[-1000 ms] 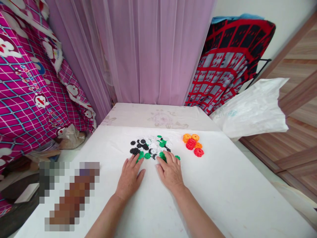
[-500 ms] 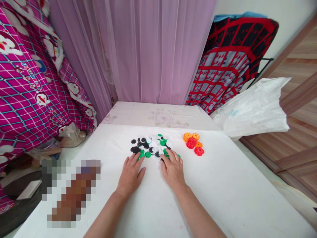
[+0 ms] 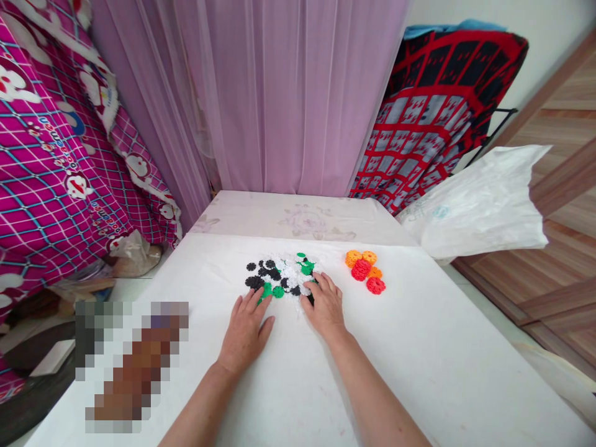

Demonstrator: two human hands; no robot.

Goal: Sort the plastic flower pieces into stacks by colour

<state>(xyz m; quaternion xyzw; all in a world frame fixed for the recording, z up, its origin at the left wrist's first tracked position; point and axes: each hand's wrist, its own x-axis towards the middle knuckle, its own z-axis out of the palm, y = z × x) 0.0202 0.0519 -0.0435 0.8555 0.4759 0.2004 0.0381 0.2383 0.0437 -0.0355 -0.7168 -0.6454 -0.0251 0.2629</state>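
Note:
A loose pile of flat notched plastic discs lies on the white-covered table: black discs (image 3: 254, 282) at the left, white discs (image 3: 291, 272) in the middle, and green discs (image 3: 307, 267) among them. My left hand (image 3: 246, 329) rests at the pile's near left edge, open, its fingertips touching a green disc (image 3: 267, 290). Over the pile's right side is my right hand (image 3: 326, 307), fingers spread and a little bent on the discs, with a dark piece by its thumb. What lies under those fingertips is partly hidden.
Right of the pile sit orange discs (image 3: 353, 258) and red discs (image 3: 361, 269) in small stacks. A white plastic bag (image 3: 484, 205) stands beyond the table's right edge. Purple curtains (image 3: 288, 93) hang behind. A blurred patch covers something at the table's left.
My right hand has shifted slightly over the discs, its fingers more bent and farther into the pile; green discs near its fingertips are now covered. My left hand has barely moved.

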